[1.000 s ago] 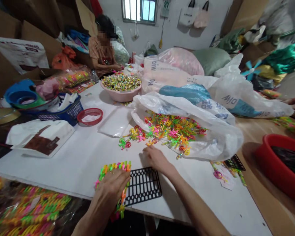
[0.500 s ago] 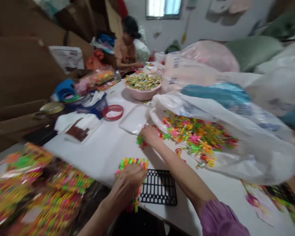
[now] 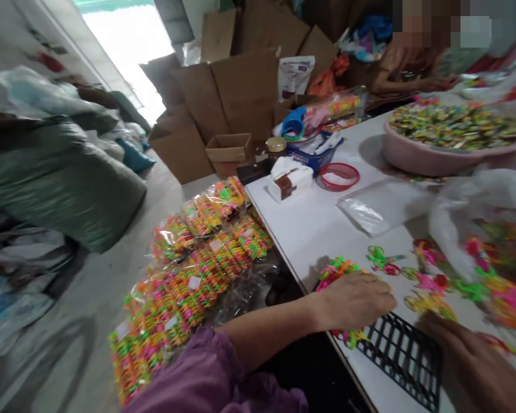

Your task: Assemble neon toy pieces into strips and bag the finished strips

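Note:
My left hand [image 3: 355, 301] lies over a bundle of small bright plastic pieces [image 3: 337, 269] at the table's edge, its fingers bent over the left part of a black grid rack [image 3: 406, 353]. What its fingertips hold is hidden. My right hand [image 3: 460, 350] is beside the rack's right end, blurred, with its fingertips close to a yellow piece [image 3: 430, 304]; whether it grips anything cannot be made out. Loose coloured pieces [image 3: 384, 261] lie on the table beyond both hands.
A white bag [image 3: 456, 206] of pieces, a clear plastic packet [image 3: 365, 212], a pink basin [image 3: 438, 160] and a red dish [image 3: 339, 176] are on the table [image 3: 284, 229]. Packed bags [image 3: 184, 287] lie left below. A person [image 3: 391, 74] sits at the far side.
The view has swung left. My right hand has come back from the loose pieces near the clear packet to the rack. My left hand stays at the rack and its bundle.

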A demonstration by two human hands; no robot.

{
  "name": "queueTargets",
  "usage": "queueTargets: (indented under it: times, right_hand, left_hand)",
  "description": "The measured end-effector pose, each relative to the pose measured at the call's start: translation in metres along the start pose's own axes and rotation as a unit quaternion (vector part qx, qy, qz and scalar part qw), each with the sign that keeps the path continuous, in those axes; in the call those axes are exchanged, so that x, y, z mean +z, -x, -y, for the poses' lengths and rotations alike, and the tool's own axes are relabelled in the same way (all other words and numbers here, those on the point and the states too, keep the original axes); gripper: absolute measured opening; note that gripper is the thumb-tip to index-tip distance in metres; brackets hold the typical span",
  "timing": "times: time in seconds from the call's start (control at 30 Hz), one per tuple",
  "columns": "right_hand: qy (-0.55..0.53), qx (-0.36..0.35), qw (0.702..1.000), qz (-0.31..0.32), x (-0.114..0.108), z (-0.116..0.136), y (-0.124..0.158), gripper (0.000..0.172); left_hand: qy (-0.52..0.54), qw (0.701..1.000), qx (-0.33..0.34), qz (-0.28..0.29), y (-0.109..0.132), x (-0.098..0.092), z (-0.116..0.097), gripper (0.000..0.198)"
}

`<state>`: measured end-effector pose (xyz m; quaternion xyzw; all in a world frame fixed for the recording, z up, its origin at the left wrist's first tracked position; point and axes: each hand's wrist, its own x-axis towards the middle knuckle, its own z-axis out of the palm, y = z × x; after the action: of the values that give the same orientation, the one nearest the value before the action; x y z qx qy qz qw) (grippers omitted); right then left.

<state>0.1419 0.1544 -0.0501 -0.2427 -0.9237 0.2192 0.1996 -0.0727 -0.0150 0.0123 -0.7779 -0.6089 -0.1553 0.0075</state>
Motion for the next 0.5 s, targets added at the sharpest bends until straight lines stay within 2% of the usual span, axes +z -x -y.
queueTargets:
  times: [0.07,0.1,0.17,0.23,0.37,0.5]
  right_hand:
    - [0.071,0.044,0.995,0.062,0.002,0.025,0.012,0.034]
    - [0.131,0.107,0.984,0.062,0.003,0.04,0.011,0.033]
    - [0.217,0.214,0.949,0.079,0.005,0.063,-0.001,0.037]
    - [0.226,0.279,0.925,0.125,0.005,0.069,-0.018,0.037]
    - [0.172,0.337,0.924,0.06,-0.002,0.061,-0.027,0.028]
    - [0.024,0.34,0.94,-0.03,-0.004,0.059,-0.013,0.019]
  left_hand:
    - [0.025,0.999,-0.021,-0.011,0.009,-0.002,-0.006,0.016]
    - [0.038,0.998,-0.039,-0.015,0.014,-0.003,-0.009,0.017]
    - [0.058,0.996,-0.067,-0.014,0.021,-0.004,-0.011,0.02]
    - [0.066,0.994,-0.079,-0.028,0.023,0.0,-0.007,0.02]
    - [0.065,0.994,-0.079,-0.039,0.012,0.004,0.001,0.021]
    - [0.034,0.994,-0.096,-0.035,-0.003,0.0,0.003,0.02]
